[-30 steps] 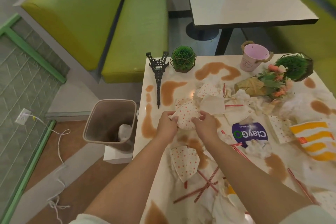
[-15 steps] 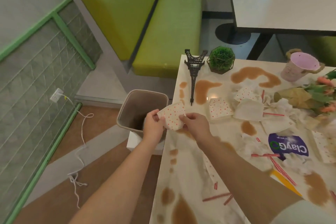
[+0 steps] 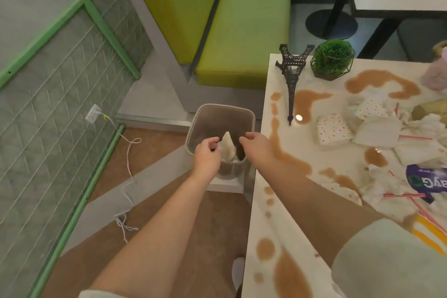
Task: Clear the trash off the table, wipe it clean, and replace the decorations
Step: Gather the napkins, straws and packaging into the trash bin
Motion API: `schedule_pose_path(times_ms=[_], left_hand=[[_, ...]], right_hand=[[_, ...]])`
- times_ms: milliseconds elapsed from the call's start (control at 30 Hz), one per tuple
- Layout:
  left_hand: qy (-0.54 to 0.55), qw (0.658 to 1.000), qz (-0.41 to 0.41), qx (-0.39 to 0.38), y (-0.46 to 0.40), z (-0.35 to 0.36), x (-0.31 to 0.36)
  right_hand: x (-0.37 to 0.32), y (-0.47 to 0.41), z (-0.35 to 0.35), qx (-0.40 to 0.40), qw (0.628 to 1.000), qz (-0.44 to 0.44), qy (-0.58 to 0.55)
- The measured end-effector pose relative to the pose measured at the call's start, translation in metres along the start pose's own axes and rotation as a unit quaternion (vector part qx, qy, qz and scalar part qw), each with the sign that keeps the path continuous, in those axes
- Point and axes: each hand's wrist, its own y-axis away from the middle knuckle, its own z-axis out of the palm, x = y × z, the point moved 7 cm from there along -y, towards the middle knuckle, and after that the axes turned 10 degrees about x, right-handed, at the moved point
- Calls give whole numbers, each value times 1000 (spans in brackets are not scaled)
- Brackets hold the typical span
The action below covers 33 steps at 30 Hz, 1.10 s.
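Trash bin (image 3: 200, 126), a brown rounded-square tub, stands on the floor just left of the table (image 3: 260, 201) edge, crumpled white paper (image 3: 228, 146) inside; both hands hover over its mouth. Left hand (image 3: 206, 156) is loosely curled, right hand (image 3: 257, 146) half spread, neither gripping; brown spills (image 3: 289, 271) blot the glossy tabletop.

Green bench seat (image 3: 244, 22), wall outlet (image 3: 93, 113) with white cord (image 3: 128, 164)

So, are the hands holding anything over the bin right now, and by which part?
Nothing clearly. Both the left hand and right hand hover over the bin, fingers loose. The pale napkin sits between them, apparently released.
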Motion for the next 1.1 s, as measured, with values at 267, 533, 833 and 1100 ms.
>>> schedule_pose_path(times_ms=[267, 533, 833, 1100], left_hand=[[-17, 997, 14, -74, 30, 30, 12], [-44, 988, 43, -138, 90, 69, 31], [-93, 977, 54, -186, 160, 114, 29], [-116, 971, 32, -208, 191, 146, 20]], right_hand=[[32, 16, -54, 64, 997, 13, -31], [59, 49, -129, 106, 994, -1, -14], [107, 74, -200, 158, 987, -26, 15], [155, 72, -219, 147, 985, 6, 86]])
